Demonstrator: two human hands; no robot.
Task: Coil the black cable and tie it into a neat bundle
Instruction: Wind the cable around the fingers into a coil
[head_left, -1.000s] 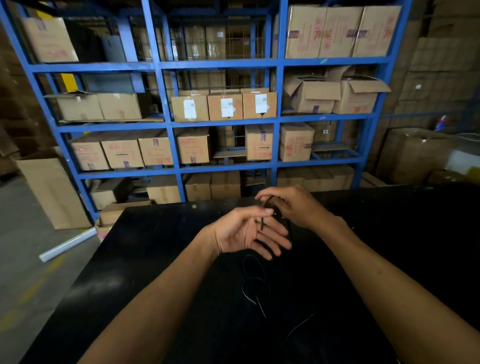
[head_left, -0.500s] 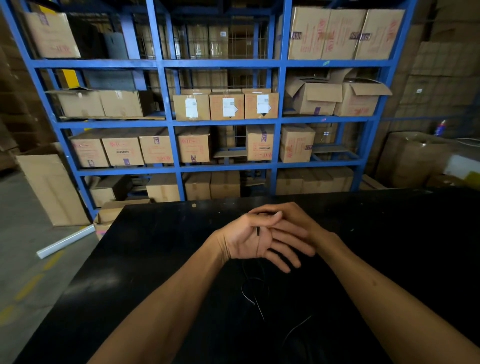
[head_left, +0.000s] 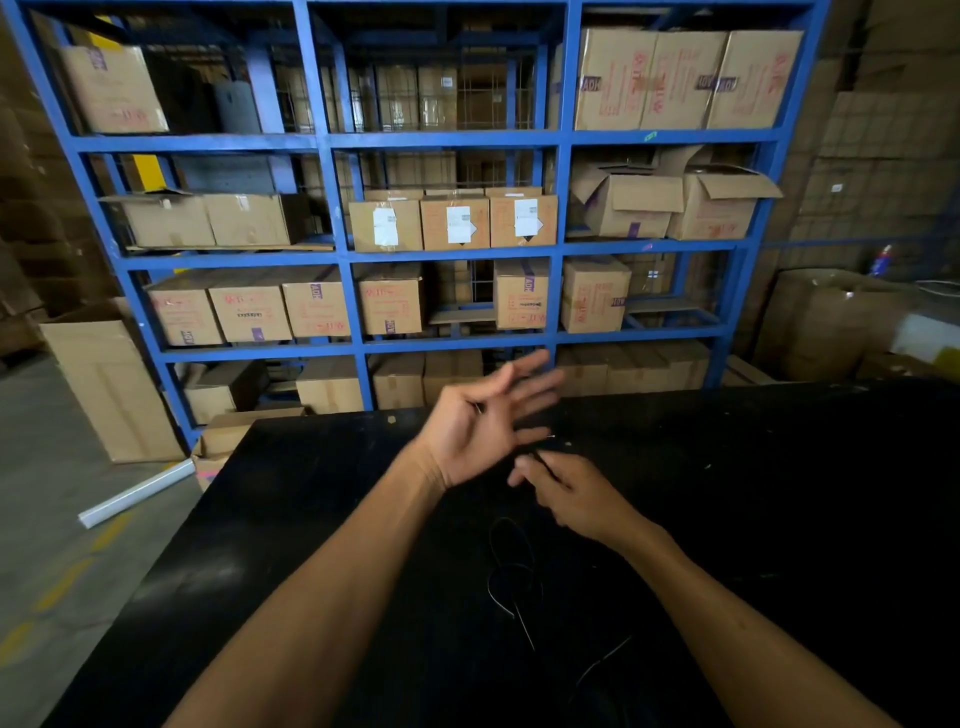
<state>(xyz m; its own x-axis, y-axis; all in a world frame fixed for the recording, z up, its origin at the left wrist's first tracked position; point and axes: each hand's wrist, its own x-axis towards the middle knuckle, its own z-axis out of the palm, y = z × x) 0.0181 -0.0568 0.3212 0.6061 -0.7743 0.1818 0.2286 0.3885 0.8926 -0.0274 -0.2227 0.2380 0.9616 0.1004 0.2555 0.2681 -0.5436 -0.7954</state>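
1. Below and between the two hands, on the black tabletop (head_left: 311, 519), lies the black cable (head_left: 511, 577): a thin cord in one or two loose loops, with a free end trailing toward the viewer. Against the dark surface its course is hard to follow, and whether it runs up to either hand cannot be told.

2. Handling, as judged: the cable looks light, soft and limp, so it should bend into coils readily but will spring open or tangle if let go. A sound hold would be near one end, pinched between thumb and forefinger, with the turns laid over the other hand's spread fingers.

3. Left hand (head_left: 478, 426): raised above the tabletop, palm turned up and toward the right, fingers (head_left: 524, 387) spread wide and blurred. It holds nothing that can be made out with certainty; a small dark mark shows at the base of the fingers.

4. Right hand (head_left: 576, 496): lower, just beyond the loops, its back to the camera, fingers curled inward. A short dark strand appears at its fingertips, but whether it is pinched cannot be told.

5. Surroundings: beyond the fingers, past the far edge of the tabletop, stands blue shelving (head_left: 447, 140) stacked with cardboard boxes (head_left: 457, 223). Nothing lies near the cable; only small pale specks dot the surface, and no obstacle stands in the way.
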